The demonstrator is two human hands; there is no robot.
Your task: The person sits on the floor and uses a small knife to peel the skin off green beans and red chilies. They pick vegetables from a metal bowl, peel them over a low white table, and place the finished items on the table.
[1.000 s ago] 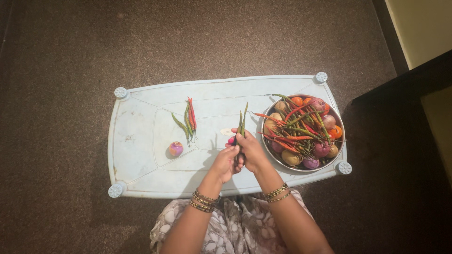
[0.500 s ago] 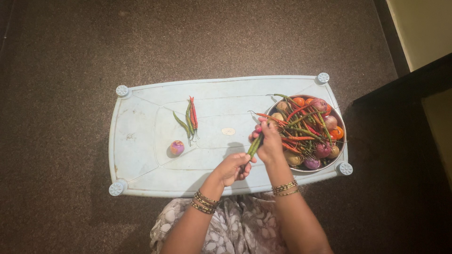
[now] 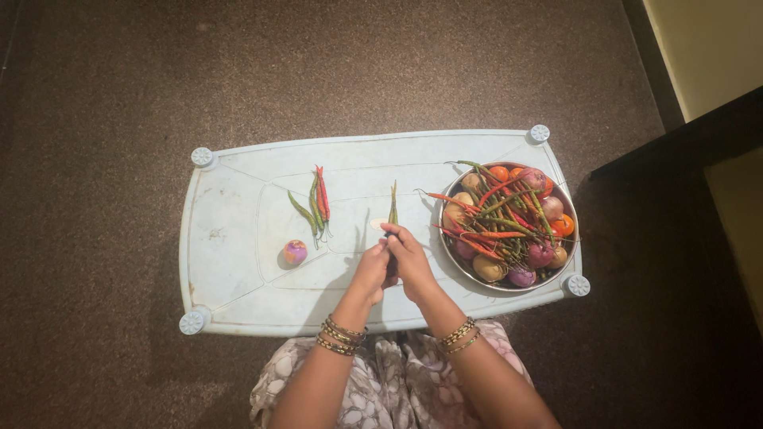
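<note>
Green chillies (image 3: pixel 393 205), a thin little bunch of long slim ones, are sticking up out of the person's two hands, pointing away from the body over the middle of the pale blue plastic table (image 3: pixel 230 262). Right hand (image 3: pixel 409 258) is curling around the lower ends with the fingers closed on them, and left hand (image 3: pixel 372 270) is pressing in right beside it, fingers bent and touching the same stems, though how firmly it's gripping is too small to tell. Both wrists are wearing stacks of gold bangles (image 3: pixel 340 338).

Over to the left, a small pile of long red and green chillies (image 3: pixel 316 206) is lying flat on the table, well apart from the hands. Near that pile, closer to the person, a small round purple onion (image 3: pixel 295 253) is sitting on its own. On the right end, a round steel bowl (image 3: pixel 570 208) is holding a heap of more red and green chillies, purple onions, pale potatoes and orange tomatoes, just beside the right hand. Patterned grey and white fabric (image 3: pixel 381 381) is showing over the person's lap, and everything's sitting on dark brown carpet (image 3: pixel 103 159)
</note>
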